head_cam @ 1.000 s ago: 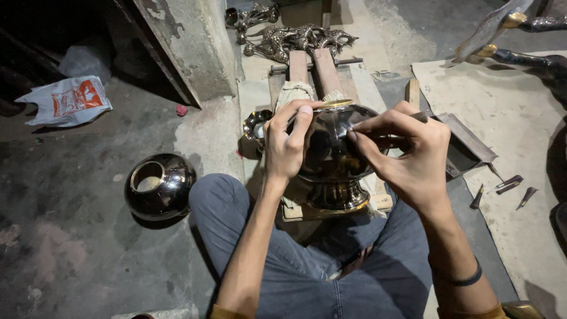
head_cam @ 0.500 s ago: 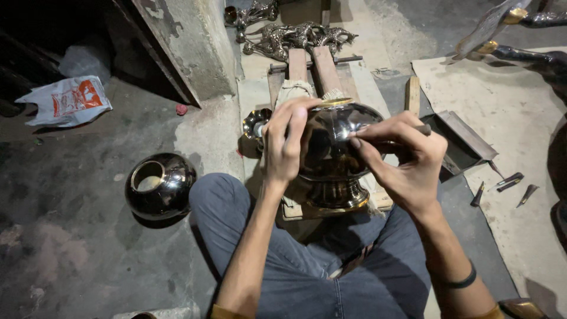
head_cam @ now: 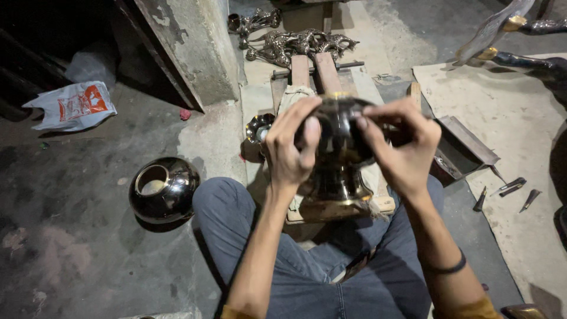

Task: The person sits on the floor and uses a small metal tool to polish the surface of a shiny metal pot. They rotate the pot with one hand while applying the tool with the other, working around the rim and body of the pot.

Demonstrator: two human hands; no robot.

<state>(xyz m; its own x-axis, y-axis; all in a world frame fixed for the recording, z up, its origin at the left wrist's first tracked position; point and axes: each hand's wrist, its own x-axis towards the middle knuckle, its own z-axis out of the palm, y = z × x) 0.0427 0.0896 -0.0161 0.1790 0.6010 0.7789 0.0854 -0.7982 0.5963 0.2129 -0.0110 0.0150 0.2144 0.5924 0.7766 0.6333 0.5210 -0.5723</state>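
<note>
A dark, shiny metal vase (head_cam: 338, 145) with a round body and a flared foot stands on a small wooden stand (head_cam: 331, 207) between my knees. My left hand (head_cam: 292, 145) clasps its left side, fingers curled over the top. My right hand (head_cam: 401, 147) grips the right side of the body, fingers bent over it. Whether a tool is in that hand cannot be made out.
A round polished metal bowl (head_cam: 163, 189) sits on the concrete floor to my left. A small shiny dish (head_cam: 258, 129) lies behind my left hand. Ornate metal castings (head_cam: 298, 42) are heaped further back, a white plastic bag (head_cam: 74, 106) far left, and several small tools (head_cam: 511, 188) on the right.
Both hands have closed in over the vase top. The thin stick my right hand held across the vase a second ago is no longer visible.
</note>
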